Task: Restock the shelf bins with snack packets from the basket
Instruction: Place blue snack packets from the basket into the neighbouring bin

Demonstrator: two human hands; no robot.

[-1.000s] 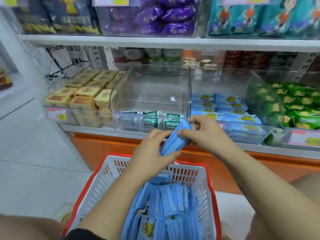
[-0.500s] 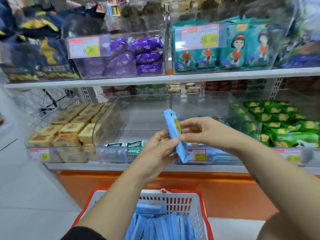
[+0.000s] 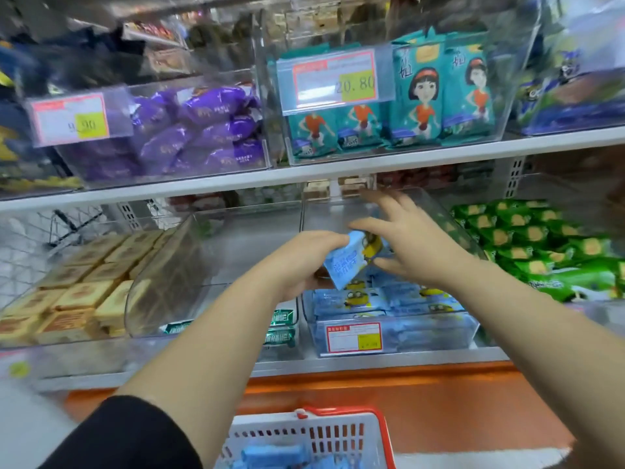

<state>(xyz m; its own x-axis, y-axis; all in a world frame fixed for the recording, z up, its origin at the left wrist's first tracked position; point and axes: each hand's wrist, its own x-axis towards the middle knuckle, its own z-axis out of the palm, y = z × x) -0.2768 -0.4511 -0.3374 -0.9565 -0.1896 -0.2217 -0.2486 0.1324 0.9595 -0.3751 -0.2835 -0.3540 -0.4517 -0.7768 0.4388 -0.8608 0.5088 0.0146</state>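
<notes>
presently the blue packet [image 3: 350,262] hangs on end, top leaning right, directly above the stocked packets [image 3: 358,301] in the clear bin [image 3: 439,336]. the left hand [image 3: 301,262] grips its left edge. the right hand [image 3: 416,245], fingers spread and holding nothing, sits just right of it, contact unclear. judged: placement runs straight down, and the long axis must turn flat. the basket [image 3: 338,422] lies nearer, below both arms.
</notes>
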